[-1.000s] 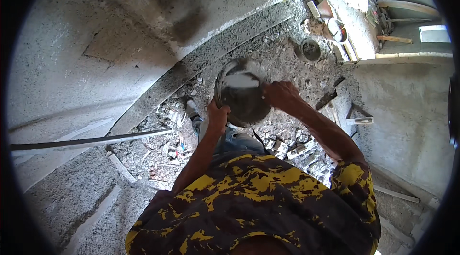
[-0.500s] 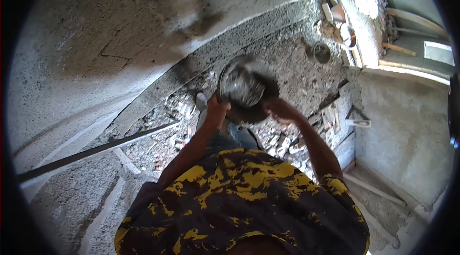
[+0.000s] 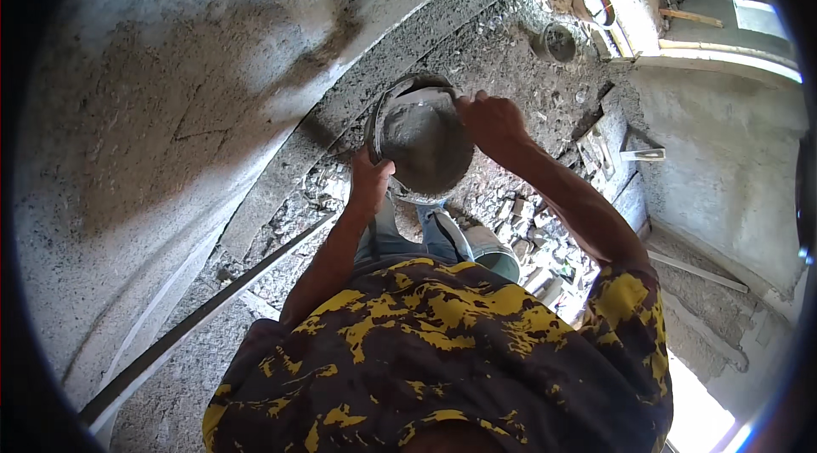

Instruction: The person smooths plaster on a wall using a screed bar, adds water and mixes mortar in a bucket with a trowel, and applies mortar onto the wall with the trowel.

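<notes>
A round pan (image 3: 374, 125) of grey wet mortar is held out in front of my body, above the floor. My left hand (image 3: 369, 180) grips its left rim, thumb over the edge. My right hand (image 3: 492, 119) is closed at the far right rim, with its fingertips hidden; it appears to grip the edge. The mortar (image 3: 421, 134) looks smooth and heaped, and a dark gap shows at the far side of the rim. Below the pan, a pale bucket (image 3: 498, 261) stands beside my leg, partly covered by my shirt.
A rough plastered wall (image 3: 213, 70) runs along the left. A long straight bar (image 3: 204, 317) slants up from the lower left. Rubble (image 3: 536, 232) covers the floor, with a dark bucket (image 3: 559, 43) farther off. A plastering float (image 3: 644, 155) is by the right wall.
My right hand has moved up and away along the pan's right side. The pan has turned and shifted slightly left, its mortar now showing matte. The pale bucket has come into view.
</notes>
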The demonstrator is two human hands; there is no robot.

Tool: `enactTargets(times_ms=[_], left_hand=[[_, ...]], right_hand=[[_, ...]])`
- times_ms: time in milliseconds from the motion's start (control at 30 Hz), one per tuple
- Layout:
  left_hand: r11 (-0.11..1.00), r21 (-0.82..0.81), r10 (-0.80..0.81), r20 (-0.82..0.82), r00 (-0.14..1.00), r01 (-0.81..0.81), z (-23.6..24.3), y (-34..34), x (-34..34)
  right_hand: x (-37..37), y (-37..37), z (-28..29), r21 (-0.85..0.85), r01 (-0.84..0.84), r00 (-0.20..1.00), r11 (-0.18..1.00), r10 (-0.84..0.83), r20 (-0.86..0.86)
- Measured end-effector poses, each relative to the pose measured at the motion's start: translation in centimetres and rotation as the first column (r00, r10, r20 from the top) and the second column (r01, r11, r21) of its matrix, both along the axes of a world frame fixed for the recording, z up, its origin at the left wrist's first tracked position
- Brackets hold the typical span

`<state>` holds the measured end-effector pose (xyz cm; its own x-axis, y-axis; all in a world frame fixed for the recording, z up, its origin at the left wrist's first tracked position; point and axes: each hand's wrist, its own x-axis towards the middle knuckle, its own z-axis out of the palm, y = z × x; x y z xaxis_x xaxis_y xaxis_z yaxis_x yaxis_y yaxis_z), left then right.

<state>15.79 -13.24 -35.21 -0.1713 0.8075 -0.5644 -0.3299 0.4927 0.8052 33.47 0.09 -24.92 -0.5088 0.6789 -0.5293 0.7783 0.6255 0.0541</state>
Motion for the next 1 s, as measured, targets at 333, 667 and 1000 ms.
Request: enactTargets(times_ms=[333, 667, 1000], left_hand=[[1.000, 0.005, -0.001, -0.104, 0.995, 0.001, -1.8, -2.9, 1.3], [0.995, 0.033, 0.092, -0.001, 0.996, -0.092, 1.3, -3.7, 6.2], [0.984, 0.115, 0.137, -0.003, 0.991, -0.136, 1.1, -2.0, 14.1]], right_hand=[[-0.5, -2.2, 0.5, -0.278, 0.068, 0.997, 0.958, -0.075, -0.014], [7.1, -4.5, -2.8, -0.815, 0.413, 0.846, 0.407, -0.502, 0.178], [14.5, -5.2, -2.4, -0.247, 0.012, 0.971, 0.969, -0.070, -0.228]])
